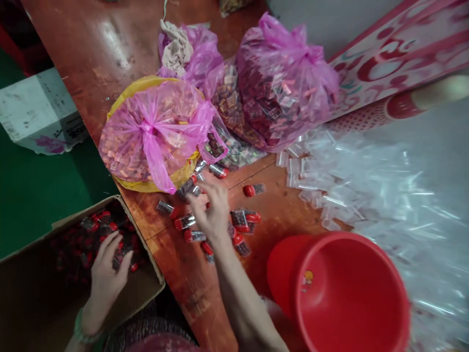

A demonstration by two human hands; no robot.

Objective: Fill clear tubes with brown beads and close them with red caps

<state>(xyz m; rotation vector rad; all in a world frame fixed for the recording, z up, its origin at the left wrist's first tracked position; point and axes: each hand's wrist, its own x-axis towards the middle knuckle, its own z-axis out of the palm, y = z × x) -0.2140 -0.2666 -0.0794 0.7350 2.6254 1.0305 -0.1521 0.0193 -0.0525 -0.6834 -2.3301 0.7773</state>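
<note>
My left hand (108, 269) is over the open cardboard box (146, 300) at the lower left, thumb and fingers apart. Beneath its fingertips lies a heap of small clear containers with red caps and dark contents (104, 222). On the reddish-brown table, my right hand (212, 210) reaches among loose containers of the same kind (185, 222), its thumb and forefinger spread. The forefinger is close to a container (188, 185) beside the tied bag; whether it touches cannot be made out. I see nothing held in either hand.
A pink tied bag on a yellow-rimmed holder (126, 151) and a larger pink bag (286, 98) stand at the back, full of small pieces. A red bucket (351, 293) is at the right front. Clear plastic tubes (366, 181) pile up behind it. A white carton (36, 112) stands left.
</note>
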